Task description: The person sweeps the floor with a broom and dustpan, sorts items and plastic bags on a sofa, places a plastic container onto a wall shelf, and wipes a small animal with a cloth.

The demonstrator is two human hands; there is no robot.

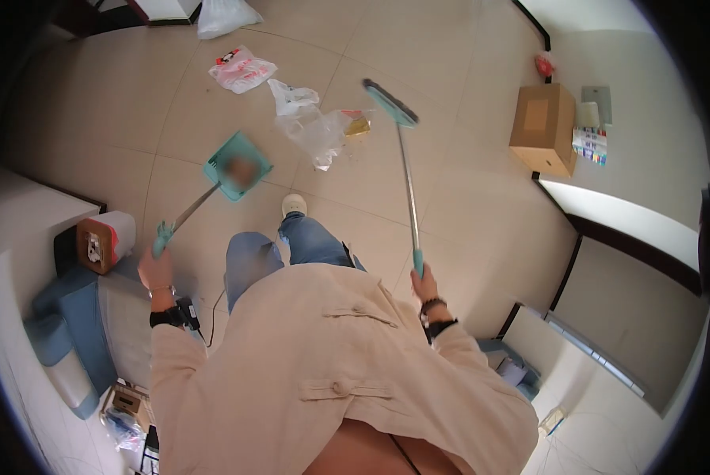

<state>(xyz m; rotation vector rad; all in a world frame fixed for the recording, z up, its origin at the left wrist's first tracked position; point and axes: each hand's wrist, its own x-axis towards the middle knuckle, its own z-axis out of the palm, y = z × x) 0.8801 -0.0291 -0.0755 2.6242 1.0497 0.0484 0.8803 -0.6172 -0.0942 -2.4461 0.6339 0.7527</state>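
My left hand (157,267) is closed around the teal grip of a long-handled dustpan (212,168). Its teal pan is on or just above the tiled floor, ahead and to the left, with a blurred brownish patch inside that I cannot make out. My right hand (424,283) grips the teal end of a broom (408,182) with a silver pole. The broom's teal head with dark bristles is out ahead, right of the litter. Between the two tools lie a clear crumpled plastic bag (315,131), a white bag (291,96) and a gold-brown packet (358,123).
A pink-and-white plastic bag (244,71) and another white bag (226,17) lie farther off. A cardboard box (543,127) stands by the right wall, near a small red bag (543,63). At left are a tissue box (95,247) and blue seat (81,332).
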